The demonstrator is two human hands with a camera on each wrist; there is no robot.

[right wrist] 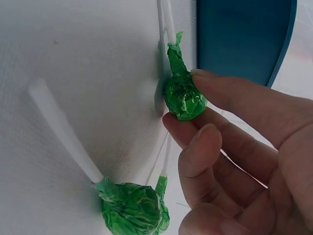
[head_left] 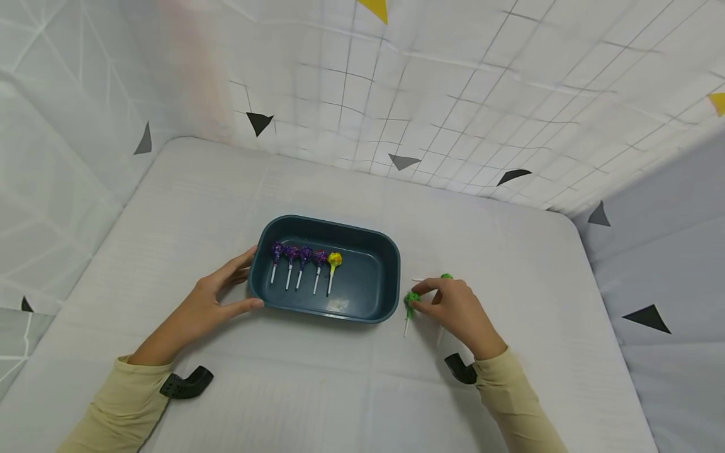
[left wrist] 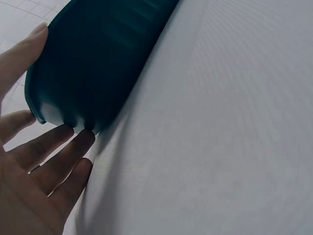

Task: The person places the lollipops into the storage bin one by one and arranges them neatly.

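On the white, cloth-covered worktop [head_left: 317, 384] sits a dark blue-green plastic tray [head_left: 359, 283] with round corners. Four purple-wrapped lollipops [head_left: 306, 254] and one yellow-wrapped lollipop [head_left: 335, 259] lie inside it, side by side. They are in the left and middle part, with their white sticks toward the person. The left hand [head_left: 212, 299] is spread wide, and its thumb and fingertips touch the left end of the tray. The right hand [head_left: 453, 308] pinches the round top of a shiny green-wrapped lollipop [right wrist: 185, 98] between thumb and finger. This lollipop is just outside the tray, near its right end, and its stick points toward the person. It is hard to tell if it touches the worktop. Two more green-wrapped lollipops [right wrist: 129, 208] lie close by, partly hidden by the right hand. Both arms wear tan sleeves [head_left: 121, 399], with a black piece [head_left: 187, 382] by each wrist.
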